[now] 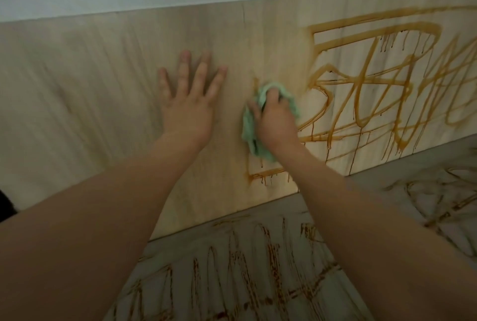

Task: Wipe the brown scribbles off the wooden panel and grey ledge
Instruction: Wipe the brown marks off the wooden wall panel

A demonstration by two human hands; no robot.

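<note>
I saw a pale green cloth, brown dripping scribbles on the tan wooden panel, and a grey ledge.

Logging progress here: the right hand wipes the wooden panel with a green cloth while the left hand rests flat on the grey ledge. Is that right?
Not quite. The head view shows the left hand flat on the wooden panel, fingers spread, not on the grey ledge. The right hand does press the green cloth to the panel.
</note>
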